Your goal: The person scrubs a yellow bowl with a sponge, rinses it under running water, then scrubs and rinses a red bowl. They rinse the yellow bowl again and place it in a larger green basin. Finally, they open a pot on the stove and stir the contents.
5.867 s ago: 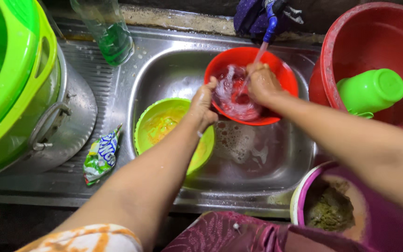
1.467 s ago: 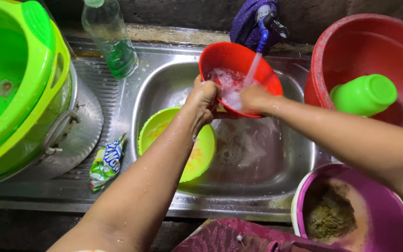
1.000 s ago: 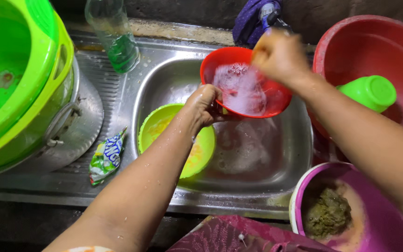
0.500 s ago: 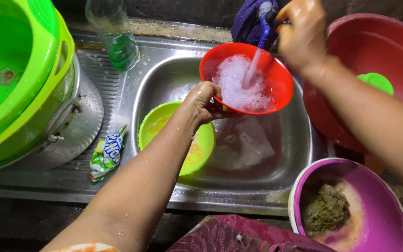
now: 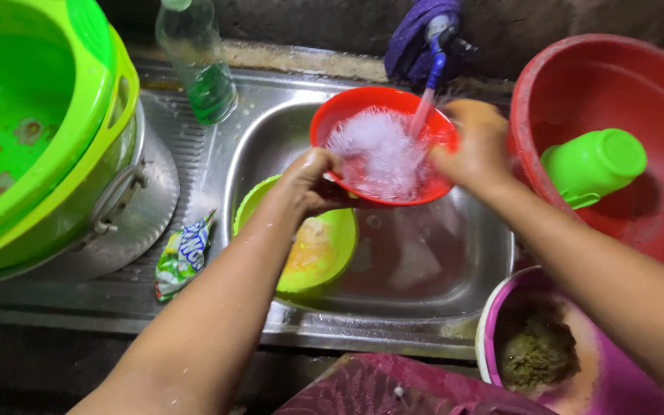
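**Red bowl held under running tap, both hands on rim**

Over the steel sink [image 5: 455, 292], far side, the red bowl [image 5: 347, 115] sits tilted under the tap [image 5: 438, 34], water stream hitting inside, foam and splash filling it. Left hand [image 5: 309, 180] has fingers curled tight on the bowl's near-left rim. Right hand [image 5: 474, 146] is closed on the right rim, fingers wrapped over the edge.

Around it: a yellow-green bowl [image 5: 317, 253] lies in the basin just under and left of the red bowl, partly covered by the left forearm. Big red tub [image 5: 578, 69] stands right of the sink, a green cup [image 5: 593, 165] lying on its side inside it, close to the right wrist. Purple basin [image 5: 616, 384] near right, greenish-brown mush in it, touching the sink's near-right corner. Stacked green tubs [image 5: 40, 115] fill the far left, over a steel pot [image 5: 124, 223] on the ribbed drainboard.

Room: tight on the right between red tub and bowl; basin floor to the right of the yellow-green bowl is open and wet.

Packages: clear plastic bottle [image 5: 197, 65], green liquid low inside, upright at the sink's far-left edge. Small crumpled sachet [image 5: 182, 253], green, white and blue, flat on the drainboard left of the basin. Purple cloth is wrapped round the tap.
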